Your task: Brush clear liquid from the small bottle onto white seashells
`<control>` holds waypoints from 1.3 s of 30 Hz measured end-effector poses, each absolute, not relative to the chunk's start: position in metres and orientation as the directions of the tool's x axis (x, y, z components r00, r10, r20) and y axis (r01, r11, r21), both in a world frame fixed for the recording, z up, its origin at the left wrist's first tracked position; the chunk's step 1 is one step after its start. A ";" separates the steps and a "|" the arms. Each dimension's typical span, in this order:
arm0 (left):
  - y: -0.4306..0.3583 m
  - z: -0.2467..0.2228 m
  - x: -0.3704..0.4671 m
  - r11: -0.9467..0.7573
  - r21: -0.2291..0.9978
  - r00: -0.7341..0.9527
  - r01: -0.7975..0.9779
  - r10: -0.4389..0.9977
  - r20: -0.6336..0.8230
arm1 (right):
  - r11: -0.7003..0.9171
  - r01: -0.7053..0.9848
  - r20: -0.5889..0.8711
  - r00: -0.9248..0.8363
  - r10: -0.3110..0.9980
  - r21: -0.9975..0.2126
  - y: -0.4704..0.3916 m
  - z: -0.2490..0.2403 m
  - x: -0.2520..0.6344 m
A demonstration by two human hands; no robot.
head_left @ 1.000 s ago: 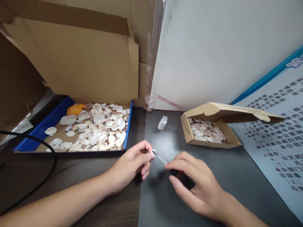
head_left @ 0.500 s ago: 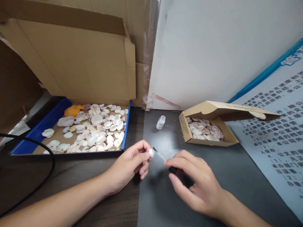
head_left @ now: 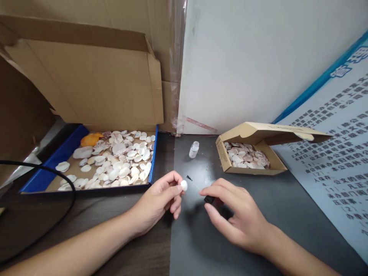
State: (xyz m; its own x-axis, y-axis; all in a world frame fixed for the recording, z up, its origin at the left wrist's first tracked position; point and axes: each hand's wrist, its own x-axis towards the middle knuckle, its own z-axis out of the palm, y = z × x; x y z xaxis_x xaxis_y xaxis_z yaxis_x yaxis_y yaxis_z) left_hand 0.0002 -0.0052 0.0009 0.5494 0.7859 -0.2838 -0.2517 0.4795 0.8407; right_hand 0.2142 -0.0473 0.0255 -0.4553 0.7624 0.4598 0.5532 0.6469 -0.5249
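Note:
Between thumb and forefinger, my left hand (head_left: pixel 163 199) pinches a small white seashell (head_left: pixel 184 185). My right hand (head_left: pixel 234 214) grips the black cap of a small applicator brush (head_left: pixel 209 199). Its thin clear stem points up and left, and the dark bristle tip lies just right of the shell, apart from it. Behind the hands a small open glass bottle (head_left: pixel 194 150) with a white label stands upright on the grey mat. My palm and curled fingers hide part of the right-hand grip.
To the left, a blue-edged cardboard box (head_left: pixel 155 153) holds many shells and an orange one (head_left: pixel 90 139). At right a smaller cardboard box (head_left: pixel 225 161) also holds shells. A black cable (head_left: pixel 71 199) curves along the left. A printed poster (head_left: pixel 330 153) leans at right.
The brush tip has moved slightly away from the shell, leaving a small gap. My left hand still pinches the shell. The whole view has shifted slightly.

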 end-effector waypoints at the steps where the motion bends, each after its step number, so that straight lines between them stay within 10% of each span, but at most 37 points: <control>1: -0.005 0.000 0.000 0.480 0.840 0.548 -0.254 0.787 -0.285 | 0.661 0.536 0.468 -0.466 0.751 -0.525 -0.047 0.025 0.214; 39: -0.005 0.004 0.003 0.488 0.815 0.537 -0.312 0.799 -0.273 | 0.653 0.562 0.405 -0.513 0.757 -0.508 -0.050 0.026 0.214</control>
State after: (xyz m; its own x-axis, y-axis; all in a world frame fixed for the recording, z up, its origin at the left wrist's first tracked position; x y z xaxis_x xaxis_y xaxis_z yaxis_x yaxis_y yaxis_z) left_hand 0.0031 -0.0054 0.0038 0.5367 0.7986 -0.2726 -0.3121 0.4880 0.8151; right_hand 0.2138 -0.0502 0.0263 -0.5133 0.7569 0.4046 0.5623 0.6527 -0.5077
